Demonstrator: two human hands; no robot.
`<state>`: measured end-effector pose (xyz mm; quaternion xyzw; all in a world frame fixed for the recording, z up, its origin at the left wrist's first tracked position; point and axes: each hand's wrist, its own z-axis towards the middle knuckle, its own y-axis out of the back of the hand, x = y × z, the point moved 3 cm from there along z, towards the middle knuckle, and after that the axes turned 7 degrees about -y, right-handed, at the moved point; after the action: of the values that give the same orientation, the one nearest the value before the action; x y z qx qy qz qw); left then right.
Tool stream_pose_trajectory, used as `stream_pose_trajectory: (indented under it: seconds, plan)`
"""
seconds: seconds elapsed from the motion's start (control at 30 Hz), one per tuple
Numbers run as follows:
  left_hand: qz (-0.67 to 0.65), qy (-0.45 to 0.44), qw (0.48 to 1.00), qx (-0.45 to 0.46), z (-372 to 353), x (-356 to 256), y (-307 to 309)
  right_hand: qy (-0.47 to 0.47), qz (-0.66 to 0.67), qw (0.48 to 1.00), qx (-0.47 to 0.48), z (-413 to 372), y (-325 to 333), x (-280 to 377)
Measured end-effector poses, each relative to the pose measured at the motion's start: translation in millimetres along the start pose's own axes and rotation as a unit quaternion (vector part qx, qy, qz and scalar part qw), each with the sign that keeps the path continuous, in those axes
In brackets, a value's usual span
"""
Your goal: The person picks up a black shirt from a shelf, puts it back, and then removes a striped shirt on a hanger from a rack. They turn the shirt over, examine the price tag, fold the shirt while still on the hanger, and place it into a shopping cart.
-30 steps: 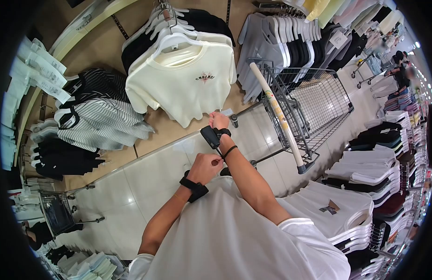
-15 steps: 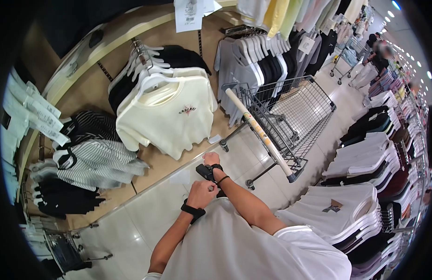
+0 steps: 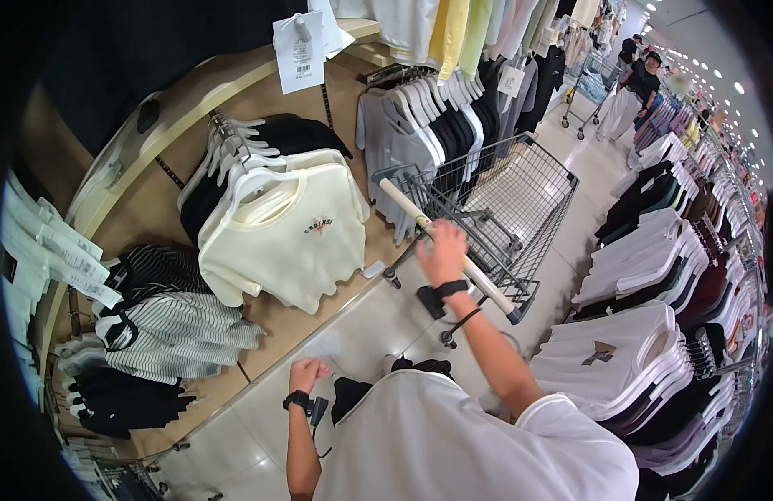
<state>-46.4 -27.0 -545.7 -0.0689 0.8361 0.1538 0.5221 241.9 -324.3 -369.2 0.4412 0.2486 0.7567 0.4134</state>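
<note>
Parted since the earlier frame: right hand [image 3: 443, 250] from left hand [image 3: 308, 375]. Shopping cart [image 3: 547, 179], right of centre, has its handle [image 3: 398, 199] under the former, closure unclear; the latter, lower centre, is curled, nothing visible inside. Taking hold seems underway, calling for wrapped fingers.

Before you: grey metal-wire shopping cart [image 3: 537, 188], smooth cream plastic-looking handle bar [image 3: 489, 289]; matt cream cloth T-shirt [image 3: 278, 242]; glossy pale floor tiles [image 3: 244, 451].

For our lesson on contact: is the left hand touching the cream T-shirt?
Apart: the head view shows a strip of floor between the left hand and the cream T-shirt.
</note>
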Motion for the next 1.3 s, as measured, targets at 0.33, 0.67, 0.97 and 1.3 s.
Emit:
stream_pose_trajectory:
  seconds: [0.33,0.67,0.97,1.3]
  plan:
    - [0.013,0.359,0.933,0.0,-155.5,269.2,4.2,-0.13,-0.159,0.955,0.216,-19.4,-13.9,-101.1]
    - [0.12,0.332,0.927,-0.125,-186.6,262.8,-63.6,-0.109,-0.165,0.952,0.234,-54.4,8.0,-82.6]
    - [-0.002,0.444,0.883,-0.153,-216.7,249.1,-49.4,-0.1,-0.156,0.952,0.243,-93.3,18.3,-64.5]
    - [-0.087,0.496,0.854,-0.132,-300.4,303.0,-13.3,-0.09,-0.199,0.947,0.236,-136.4,31.6,-23.0]
